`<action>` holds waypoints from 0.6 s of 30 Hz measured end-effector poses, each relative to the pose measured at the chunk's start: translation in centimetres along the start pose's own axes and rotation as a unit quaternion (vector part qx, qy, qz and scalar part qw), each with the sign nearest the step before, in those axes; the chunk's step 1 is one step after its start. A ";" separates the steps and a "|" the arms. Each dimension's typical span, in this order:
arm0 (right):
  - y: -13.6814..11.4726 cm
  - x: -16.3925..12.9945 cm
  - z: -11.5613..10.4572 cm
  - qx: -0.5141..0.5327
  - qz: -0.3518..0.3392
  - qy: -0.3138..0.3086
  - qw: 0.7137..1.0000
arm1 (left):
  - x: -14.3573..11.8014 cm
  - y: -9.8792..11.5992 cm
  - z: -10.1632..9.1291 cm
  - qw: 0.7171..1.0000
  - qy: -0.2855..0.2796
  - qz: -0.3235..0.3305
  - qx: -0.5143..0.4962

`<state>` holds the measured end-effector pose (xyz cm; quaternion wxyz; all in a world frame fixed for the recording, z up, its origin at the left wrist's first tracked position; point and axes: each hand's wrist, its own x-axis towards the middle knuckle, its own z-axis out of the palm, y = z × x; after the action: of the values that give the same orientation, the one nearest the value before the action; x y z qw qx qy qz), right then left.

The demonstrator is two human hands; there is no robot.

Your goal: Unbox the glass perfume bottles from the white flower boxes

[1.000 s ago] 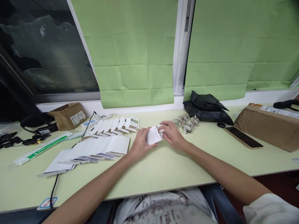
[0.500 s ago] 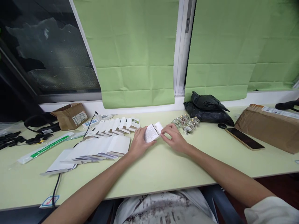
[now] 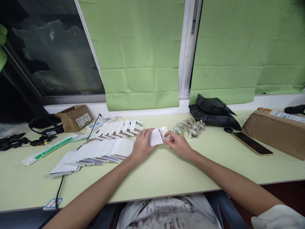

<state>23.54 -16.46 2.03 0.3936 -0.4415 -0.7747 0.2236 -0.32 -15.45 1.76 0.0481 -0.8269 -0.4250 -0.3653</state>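
Observation:
A small white cardboard box [image 3: 155, 137] with fine grey print is in front of me, held above the table. My left hand [image 3: 142, 143] is closed around its left side, thumb underneath. At the box's right end a flap stands up and the end looks open. My right hand [image 3: 175, 142] has its thumb and fingertips pinched at that end; what lies between them is partly hidden. Several clear, shiny round ornaments [image 3: 194, 129] lie in two rows beyond my right hand. Left of my left hand are several flat white boxes [image 3: 100, 152], overlapping in a row.
Behind them stands a row of white boxes [image 3: 114, 128]. An open brown carton [image 3: 75, 119], a cable and a green-labelled plastic sleeve [image 3: 54, 148] are at left. A black plastic bag [image 3: 213, 113], a phone [image 3: 251, 143] and a large brown parcel [image 3: 274, 132] are at right.
My right hand's fingertips have shifted slightly at the box's open end, and the box has turned a little in my left hand. The view has shifted slightly.

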 end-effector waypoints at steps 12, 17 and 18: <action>0.2 0.5 -0.4 0.007 0.001 0.046 0.999 | -0.1 0.4 0.0 0.999 -0.021 0.045 0.010; 0.2 0.5 -0.6 -0.009 -0.003 0.038 0.999 | -0.1 0.8 -0.1 0.999 -0.024 0.042 0.007; 0.3 0.6 -0.7 -0.005 -0.003 0.039 0.999 | -0.1 0.8 -0.1 0.999 -0.026 0.039 0.005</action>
<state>24.05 -15.80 2.45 0.4221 -0.4495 -0.7613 0.2006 0.18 -16.13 1.96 0.0555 -0.8519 -0.3953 -0.3390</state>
